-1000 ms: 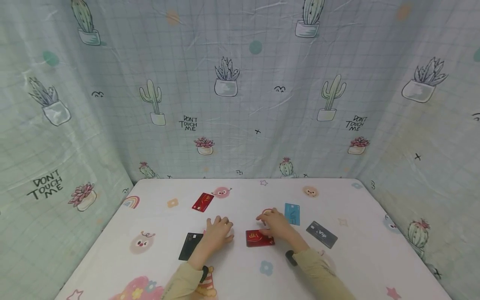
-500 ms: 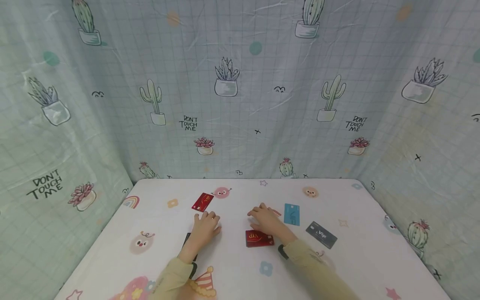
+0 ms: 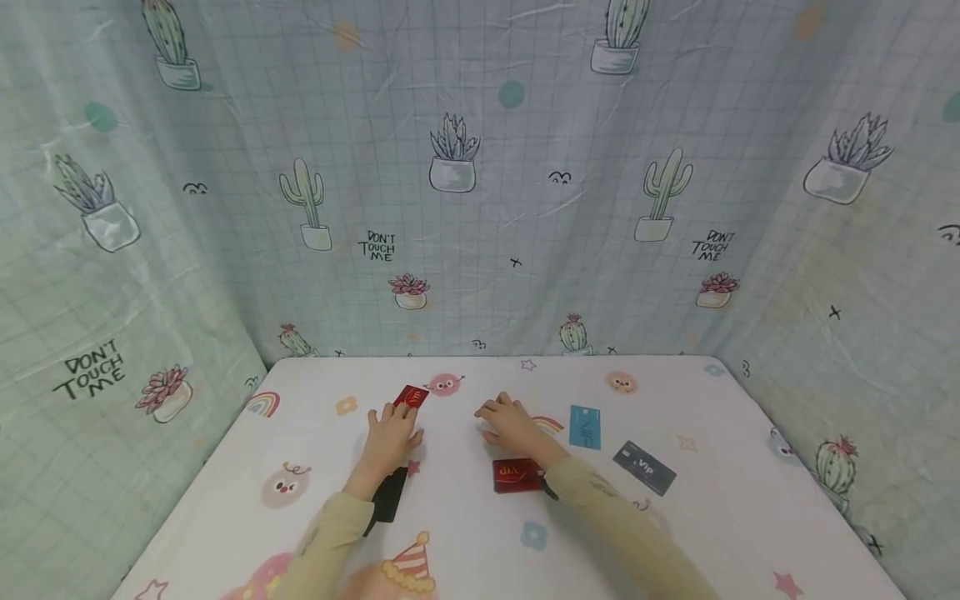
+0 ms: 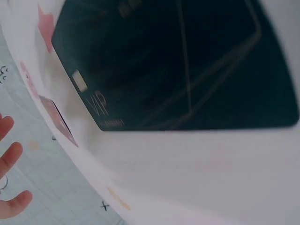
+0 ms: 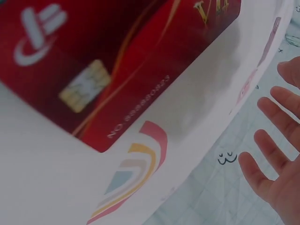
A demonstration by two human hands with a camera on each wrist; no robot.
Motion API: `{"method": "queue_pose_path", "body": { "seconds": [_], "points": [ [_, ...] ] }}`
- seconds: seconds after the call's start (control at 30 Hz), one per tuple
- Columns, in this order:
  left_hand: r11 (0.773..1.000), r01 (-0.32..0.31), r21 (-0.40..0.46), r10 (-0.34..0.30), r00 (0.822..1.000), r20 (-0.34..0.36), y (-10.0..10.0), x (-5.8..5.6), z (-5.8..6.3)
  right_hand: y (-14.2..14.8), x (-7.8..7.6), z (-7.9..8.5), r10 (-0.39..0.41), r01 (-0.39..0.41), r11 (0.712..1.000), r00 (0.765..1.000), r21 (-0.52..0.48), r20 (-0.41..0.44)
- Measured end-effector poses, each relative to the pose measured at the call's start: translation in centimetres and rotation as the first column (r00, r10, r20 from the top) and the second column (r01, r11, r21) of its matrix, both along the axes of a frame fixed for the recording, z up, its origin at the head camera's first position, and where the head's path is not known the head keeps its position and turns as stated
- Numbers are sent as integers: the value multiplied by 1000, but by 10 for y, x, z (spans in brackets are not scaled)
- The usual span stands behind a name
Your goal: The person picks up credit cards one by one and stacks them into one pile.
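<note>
Over the left part of a white desk (image 3: 465, 542), a person's left hand (image 3: 386, 442) reaches out, its grip loose, fingers spread and holding nothing. The fingertips overlap the near end of a red VIP card (image 3: 411, 394); whether they touch it is unclear. A black card (image 3: 391, 497) lies beneath the left forearm. Near the middle, the right hand (image 3: 516, 427) has an equally loose, unfilled grip, fingers apart, just beyond a second red card (image 3: 516, 475) partly covered by the sleeve. To the right lie a blue card (image 3: 585, 427) and a dark grey card (image 3: 645, 467). Cartoon faces and rainbows decorate the desk; pale cloth (image 3: 480, 221) printed with potted cacti surrounds it.
</note>
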State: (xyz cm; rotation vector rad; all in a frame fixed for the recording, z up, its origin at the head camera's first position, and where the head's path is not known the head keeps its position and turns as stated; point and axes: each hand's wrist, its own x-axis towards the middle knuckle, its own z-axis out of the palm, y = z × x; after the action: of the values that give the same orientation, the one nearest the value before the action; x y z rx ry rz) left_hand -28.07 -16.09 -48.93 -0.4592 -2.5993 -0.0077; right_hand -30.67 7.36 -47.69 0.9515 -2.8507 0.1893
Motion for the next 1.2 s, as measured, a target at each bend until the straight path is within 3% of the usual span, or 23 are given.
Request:
{"method": "queue_pose_path", "body": {
  "seconds": [0.17,0.37,0.6,0.83,0.97,1.2],
  "points": [
    [1000,-6,13,7,998,-56,-9,-10,-2,-11,-10,-2,30,-29,1000,998,10,-55],
    [998,-68,0,68,996,-54,-17,-24,-7,-34,-18,0,39,-39,999,999,38,-13],
    [989,-149,-24,149,988,33,-22,-27,-7,-57,-26,-1,-9,7,997,1000,81,24],
    [974,-225,-18,226,968,109,-25,-27,-10,-77,-35,-10,-24,15,997,992,82,122],
    [974,-227,-12,227,964,137,-22,-27,-10,-87,-38,-13,-20,9,995,993,94,116],
    [961,-267,-76,277,933,230,-17,-27,-13,-101,-39,-14,-40,26,991,994,130,100]
  ]
}}
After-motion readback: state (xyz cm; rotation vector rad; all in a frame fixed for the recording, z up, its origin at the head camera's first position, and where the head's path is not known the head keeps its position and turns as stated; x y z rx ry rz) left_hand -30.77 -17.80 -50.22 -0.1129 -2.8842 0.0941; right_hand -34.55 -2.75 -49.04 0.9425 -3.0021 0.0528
